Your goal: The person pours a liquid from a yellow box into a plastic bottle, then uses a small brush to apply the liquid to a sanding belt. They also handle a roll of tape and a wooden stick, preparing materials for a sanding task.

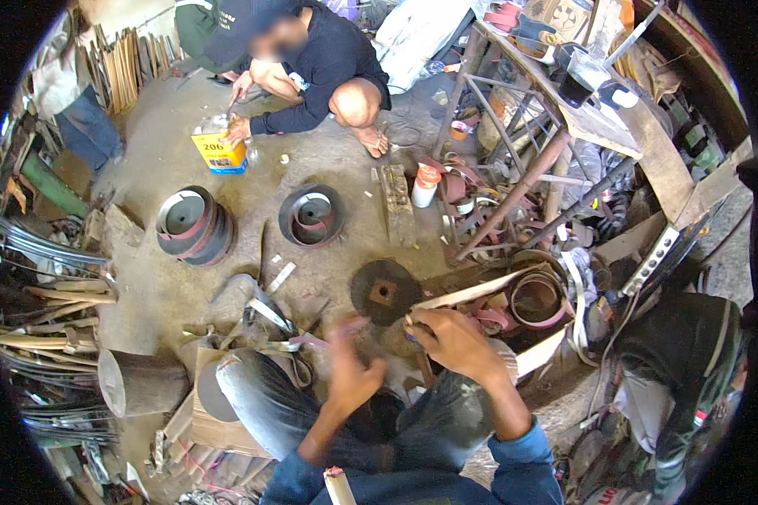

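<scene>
A round black disc [365,290] sits close by
It lies flat on the floor [261,172], maybe for easy reach. Right hand [456,343] curls; left hand [351,370] is blurry. I cannot tell what either holds.

The left hand [351,367] is smeared by blur, its finger positions unclear. The right hand [455,341] perhaps pinches something, too small to identify. The lower edge cuts off a pale stick [339,488]; the dark rim crops the bundled strips [46,244] at left. A co-worker's hand [237,130] partly hides the yellow can [220,153].
</scene>
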Motion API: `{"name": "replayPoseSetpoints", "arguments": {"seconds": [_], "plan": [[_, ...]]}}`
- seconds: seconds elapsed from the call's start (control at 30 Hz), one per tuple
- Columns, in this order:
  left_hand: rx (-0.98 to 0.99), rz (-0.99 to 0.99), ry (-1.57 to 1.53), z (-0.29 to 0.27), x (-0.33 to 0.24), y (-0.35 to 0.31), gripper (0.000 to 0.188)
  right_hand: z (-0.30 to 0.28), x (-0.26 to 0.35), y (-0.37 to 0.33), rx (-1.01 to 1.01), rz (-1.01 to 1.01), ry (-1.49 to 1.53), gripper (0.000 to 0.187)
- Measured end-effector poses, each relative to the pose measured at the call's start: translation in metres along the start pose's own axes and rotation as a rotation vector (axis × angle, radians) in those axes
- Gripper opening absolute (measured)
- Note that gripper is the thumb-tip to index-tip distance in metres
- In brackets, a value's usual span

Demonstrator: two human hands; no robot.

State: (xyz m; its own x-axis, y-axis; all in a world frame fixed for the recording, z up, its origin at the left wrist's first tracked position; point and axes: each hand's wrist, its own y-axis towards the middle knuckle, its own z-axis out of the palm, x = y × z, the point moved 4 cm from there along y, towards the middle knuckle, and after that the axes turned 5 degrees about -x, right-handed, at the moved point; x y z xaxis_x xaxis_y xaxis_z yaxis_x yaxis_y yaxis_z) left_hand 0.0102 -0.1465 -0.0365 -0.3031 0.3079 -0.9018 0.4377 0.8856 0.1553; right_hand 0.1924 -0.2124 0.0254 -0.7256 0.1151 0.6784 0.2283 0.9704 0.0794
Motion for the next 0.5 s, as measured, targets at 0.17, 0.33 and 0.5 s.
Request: {"name": "replayPoseSetpoints", "arguments": {"seconds": [0.17,0.33,0.5], "plan": [[0.221,0.12,0.034,0.112,0.075,0.001,0.081,0.008,-0.006,-0.003,-0.056,0.089,-0.098,0.015],[0.317,0.122,-0.036,0.107,0.08,0.01,0.079,-0.002,0.013,-0.004,-0.071,0.032,-0.052,0.014],[0.341,0.038,-0.125,0.041,0.008,0.016,0.083,-0.035,0.051,-0.01,-0.316,-0.009,0.159,0.01]]}}
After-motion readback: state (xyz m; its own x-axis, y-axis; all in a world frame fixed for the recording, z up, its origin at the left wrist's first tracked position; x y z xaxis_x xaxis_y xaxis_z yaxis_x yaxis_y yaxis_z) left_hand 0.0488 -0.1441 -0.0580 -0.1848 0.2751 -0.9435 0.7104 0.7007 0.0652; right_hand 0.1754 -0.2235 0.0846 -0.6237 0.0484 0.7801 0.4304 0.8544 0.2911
